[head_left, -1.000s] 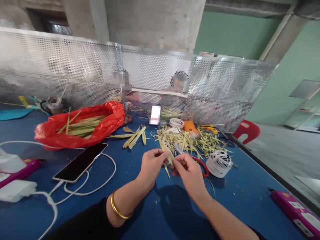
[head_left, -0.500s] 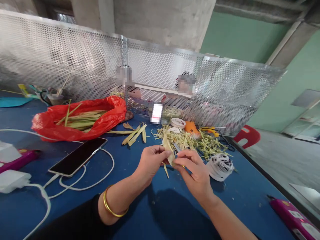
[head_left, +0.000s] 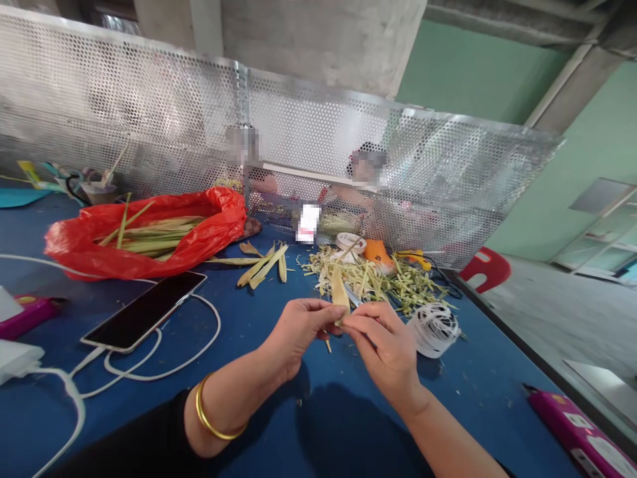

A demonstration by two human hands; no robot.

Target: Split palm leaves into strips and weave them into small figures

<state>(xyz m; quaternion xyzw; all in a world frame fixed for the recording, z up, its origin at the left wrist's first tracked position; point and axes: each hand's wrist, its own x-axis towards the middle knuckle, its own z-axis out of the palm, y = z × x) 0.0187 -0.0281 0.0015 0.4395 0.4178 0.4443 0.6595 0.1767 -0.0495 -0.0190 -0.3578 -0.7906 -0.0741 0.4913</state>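
Observation:
Both my hands meet over the blue table (head_left: 279,431) and pinch one pale yellow-green leaf strip (head_left: 340,293) that stands up between them. My left hand (head_left: 298,332), with a gold bangle on its wrist, grips the strip from the left. My right hand (head_left: 385,345) pinches it from the right. Just beyond lies a heap of cut leaf scraps (head_left: 378,279). A coil of white cord (head_left: 435,328) sits right of my right hand.
A red plastic bag (head_left: 149,232) of green leaves lies at the left, a phone (head_left: 144,311) on a white cable in front of it. Loose leaf pieces (head_left: 263,264), an orange tool (head_left: 377,252), a magenta object (head_left: 577,425) lie about. Two people sit behind the perforated metal screen (head_left: 149,133).
The leaf strip has turned more upright between my fingers, and my hands have shifted slightly. The camera has tilted, moving the table's objects leftward in view.

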